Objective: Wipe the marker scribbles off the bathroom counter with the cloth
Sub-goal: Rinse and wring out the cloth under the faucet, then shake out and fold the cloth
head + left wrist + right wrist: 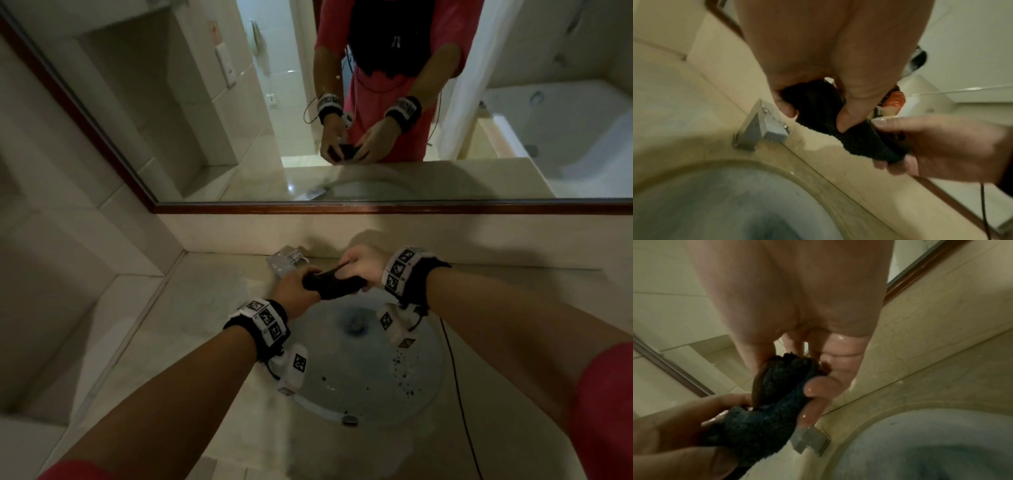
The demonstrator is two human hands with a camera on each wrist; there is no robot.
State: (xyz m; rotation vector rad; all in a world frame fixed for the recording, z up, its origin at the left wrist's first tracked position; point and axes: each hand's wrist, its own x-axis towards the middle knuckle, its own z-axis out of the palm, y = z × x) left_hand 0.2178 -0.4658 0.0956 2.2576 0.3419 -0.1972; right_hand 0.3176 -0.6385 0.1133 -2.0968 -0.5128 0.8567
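A dark, wet cloth is bunched into a twisted roll above the far rim of the sink. My left hand grips its left end and my right hand grips its right end. In the left wrist view the cloth runs from my left hand across to the right hand. In the right wrist view my right hand, its skin wet, is curled round the cloth. The beige counter shows a faint bluish smear left of the basin.
A square metal faucet stands behind the basin, just left of the hands. The basin holds bluish water stain and dark specks. A wood-framed mirror backs the counter; a tiled wall closes the left side. A thin black cable hangs at right.
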